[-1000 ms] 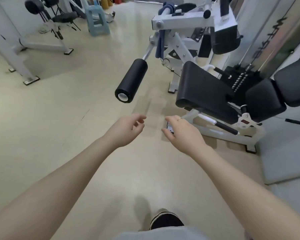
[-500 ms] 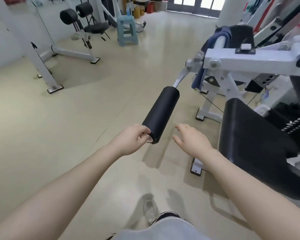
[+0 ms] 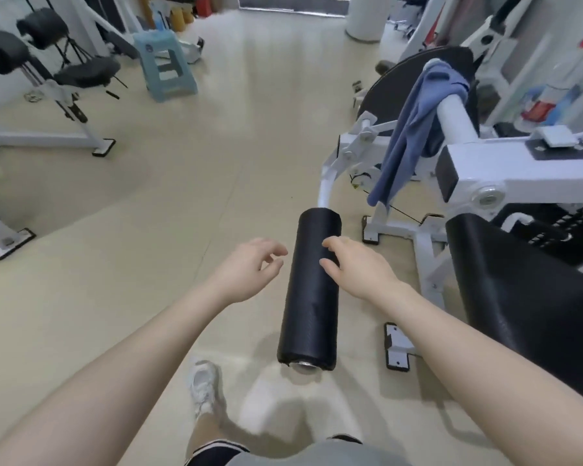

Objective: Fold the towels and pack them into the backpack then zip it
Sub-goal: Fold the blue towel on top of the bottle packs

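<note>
Both hands out ahead, holding nothing: left hand (image 3: 249, 264) loosely curled left of black roller pad (image 3: 312, 290), right hand (image 3: 354, 267) spread, over pad's right edge. Blue towel (image 3: 414, 129) draped over white machine bar (image 3: 456, 119), beyond hands, up right

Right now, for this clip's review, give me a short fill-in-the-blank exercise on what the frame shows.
1. The towel draped over the machine's white bar is ____ in colour.
2. Both the left hand and the right hand hold ____.
3. The padded roller between the hands is ____ in colour.
4. Far left on the floor stands a light blue plastic ____.

Missing words: blue; nothing; black; stool
</note>
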{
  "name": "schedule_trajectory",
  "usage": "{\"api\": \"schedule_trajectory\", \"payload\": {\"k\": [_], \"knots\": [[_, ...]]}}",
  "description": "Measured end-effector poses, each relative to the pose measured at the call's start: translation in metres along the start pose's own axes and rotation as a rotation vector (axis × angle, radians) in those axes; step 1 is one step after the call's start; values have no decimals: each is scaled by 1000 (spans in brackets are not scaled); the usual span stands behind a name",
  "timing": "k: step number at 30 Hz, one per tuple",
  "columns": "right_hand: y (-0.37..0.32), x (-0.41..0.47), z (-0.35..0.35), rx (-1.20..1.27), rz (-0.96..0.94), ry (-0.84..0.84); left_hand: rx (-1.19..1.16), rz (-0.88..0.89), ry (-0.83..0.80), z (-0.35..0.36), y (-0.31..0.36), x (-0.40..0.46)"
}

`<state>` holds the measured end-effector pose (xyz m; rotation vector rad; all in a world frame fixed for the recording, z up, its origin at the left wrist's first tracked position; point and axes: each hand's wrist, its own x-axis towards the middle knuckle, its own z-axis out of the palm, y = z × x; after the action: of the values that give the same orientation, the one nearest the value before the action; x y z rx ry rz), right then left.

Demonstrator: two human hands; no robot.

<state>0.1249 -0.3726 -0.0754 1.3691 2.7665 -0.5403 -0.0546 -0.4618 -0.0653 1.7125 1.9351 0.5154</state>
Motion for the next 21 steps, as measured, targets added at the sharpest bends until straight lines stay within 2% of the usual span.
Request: {"api": "schedule_trajectory", "payload": {"k": [6,12,17,21], "knots": [[-37,92,-9,101,324,99,29,223,-161,-82,-56,108],[-69,137,-40,165,513,234,5,434,-245,-132,-57,205],[-51,166,-72,228,674,502,-4,601,-255,-149,-42,274],[-18,202,-110,204,708,651,13,732,-232,-156,-23,337]]}}
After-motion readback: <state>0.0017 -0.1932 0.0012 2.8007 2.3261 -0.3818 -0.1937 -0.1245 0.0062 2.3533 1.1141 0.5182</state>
